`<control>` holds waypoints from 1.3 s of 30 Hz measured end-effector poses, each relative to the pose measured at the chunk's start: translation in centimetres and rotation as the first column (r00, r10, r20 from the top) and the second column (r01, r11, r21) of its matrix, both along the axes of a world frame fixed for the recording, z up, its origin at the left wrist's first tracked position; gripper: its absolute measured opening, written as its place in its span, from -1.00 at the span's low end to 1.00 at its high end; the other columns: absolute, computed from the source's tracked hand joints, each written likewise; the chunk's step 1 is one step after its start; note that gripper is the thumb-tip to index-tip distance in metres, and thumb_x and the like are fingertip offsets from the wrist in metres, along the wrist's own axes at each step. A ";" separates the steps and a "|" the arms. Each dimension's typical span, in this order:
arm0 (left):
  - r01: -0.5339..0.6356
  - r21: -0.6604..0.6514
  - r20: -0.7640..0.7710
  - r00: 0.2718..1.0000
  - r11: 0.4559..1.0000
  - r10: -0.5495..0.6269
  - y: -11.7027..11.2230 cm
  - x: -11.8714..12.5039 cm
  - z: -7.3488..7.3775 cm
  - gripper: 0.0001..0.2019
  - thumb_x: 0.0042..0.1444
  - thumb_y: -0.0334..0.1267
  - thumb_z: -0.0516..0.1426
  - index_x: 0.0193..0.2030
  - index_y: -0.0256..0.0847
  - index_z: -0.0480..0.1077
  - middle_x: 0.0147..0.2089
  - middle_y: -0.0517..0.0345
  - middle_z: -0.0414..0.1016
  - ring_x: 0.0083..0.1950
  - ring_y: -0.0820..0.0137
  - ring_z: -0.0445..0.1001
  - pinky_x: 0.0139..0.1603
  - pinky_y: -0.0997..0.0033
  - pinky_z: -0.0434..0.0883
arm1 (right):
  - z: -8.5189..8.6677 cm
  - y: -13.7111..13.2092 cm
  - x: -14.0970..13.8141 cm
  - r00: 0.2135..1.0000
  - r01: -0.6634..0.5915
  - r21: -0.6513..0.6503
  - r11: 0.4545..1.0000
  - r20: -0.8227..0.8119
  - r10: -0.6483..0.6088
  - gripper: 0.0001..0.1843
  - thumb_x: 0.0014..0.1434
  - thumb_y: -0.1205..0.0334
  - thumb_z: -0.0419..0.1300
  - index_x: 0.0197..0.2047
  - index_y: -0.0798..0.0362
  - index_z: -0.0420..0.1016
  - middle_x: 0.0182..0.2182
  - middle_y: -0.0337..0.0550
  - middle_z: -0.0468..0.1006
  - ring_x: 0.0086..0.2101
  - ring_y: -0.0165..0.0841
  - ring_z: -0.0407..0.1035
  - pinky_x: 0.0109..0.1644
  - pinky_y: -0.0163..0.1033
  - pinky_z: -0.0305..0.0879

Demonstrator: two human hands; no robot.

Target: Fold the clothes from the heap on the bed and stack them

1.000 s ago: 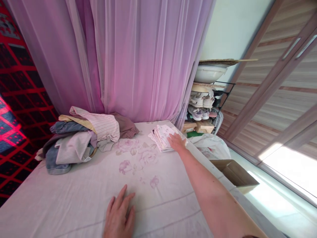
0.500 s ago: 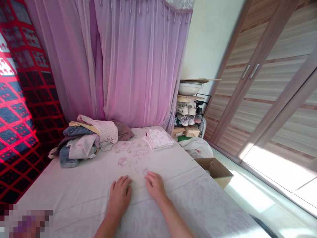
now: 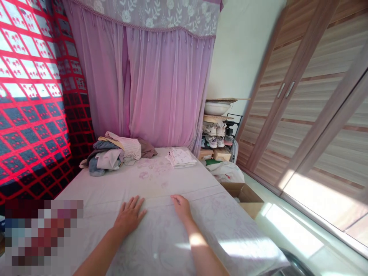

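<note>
My left hand (image 3: 128, 215) lies flat on the pale floral bed sheet (image 3: 161, 234), fingers spread and empty. My right hand (image 3: 181, 206) rests palm down on the same sheet a little to the right, fingers stretched out, holding nothing. Far ahead, near the bed's back right corner, sits a folded stack of white patterned cloths (image 3: 181, 157). A heap of unfolded clothes (image 3: 115, 155) in grey, cream and striped pink lies at the back left.
Pink sheer curtains (image 3: 161, 92) hang behind the bed. A red and blue patterned blanket (image 3: 28, 115) covers the left wall. A shoe rack (image 3: 218, 130) with a basin stands at the right, an open cardboard box (image 3: 244, 195) on the floor, and wooden wardrobe doors (image 3: 310, 96) beyond.
My right hand left the folded stack and came back to the sheet beside my left hand. The view has pulled back and risen, so the bed looks farther away.
</note>
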State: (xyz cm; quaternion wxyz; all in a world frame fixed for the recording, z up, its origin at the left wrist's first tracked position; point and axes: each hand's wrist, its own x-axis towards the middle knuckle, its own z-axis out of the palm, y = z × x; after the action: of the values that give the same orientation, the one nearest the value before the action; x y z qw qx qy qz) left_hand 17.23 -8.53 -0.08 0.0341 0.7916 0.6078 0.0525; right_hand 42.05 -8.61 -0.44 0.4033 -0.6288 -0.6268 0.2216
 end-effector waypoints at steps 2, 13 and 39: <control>-0.010 0.021 0.000 1.000 1.000 0.010 -0.9 -0.3 -0.2 -0.42 0.24 0.03 -0.14 0.34 -0.14 0.16 0.40 -0.06 0.08 0.41 0.08 0.03 0.33 -0.08 0.01 | 0.3 -0.3 -0.2 0.998 -0.008 0.002 1.000 0.056 0.008 -0.64 0.17 0.30 -0.01 -0.19 -0.08 0.61 -0.17 -0.17 0.63 -0.11 -0.35 0.48 0.00 -0.32 0.32; -0.040 0.074 0.105 0.994 0.996 0.032 -2.7 -1.2 -0.3 -0.53 0.26 -0.10 -0.10 0.25 -0.15 0.29 0.35 0.00 0.22 0.38 0.18 0.12 0.35 0.04 0.05 | -0.1 -0.7 -0.4 0.993 -0.018 0.032 0.999 0.117 0.014 -0.65 0.14 0.34 0.00 -0.25 -0.06 0.62 -0.18 -0.13 0.64 -0.12 -0.30 0.47 0.03 -0.28 0.29; -0.274 -0.031 -0.064 0.960 0.961 0.271 4.8 -0.5 2.3 -0.62 0.29 -0.14 -0.19 -0.30 -0.15 0.40 -0.25 0.04 0.60 -0.19 0.24 0.56 -0.26 0.33 0.29 | -1.5 8.2 -2.6 0.872 -0.009 0.005 1.000 -0.489 0.010 -0.54 0.00 -0.10 0.05 -0.27 0.06 0.57 -0.33 -0.06 0.65 -0.37 -0.25 0.53 -0.22 -0.20 0.44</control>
State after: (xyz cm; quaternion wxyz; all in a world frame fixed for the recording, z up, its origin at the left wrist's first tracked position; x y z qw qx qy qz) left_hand 16.76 -3.73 2.25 0.0242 0.7008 0.7127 0.0210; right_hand 39.46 -0.37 -1.95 0.5482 -0.5490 -0.5078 0.3745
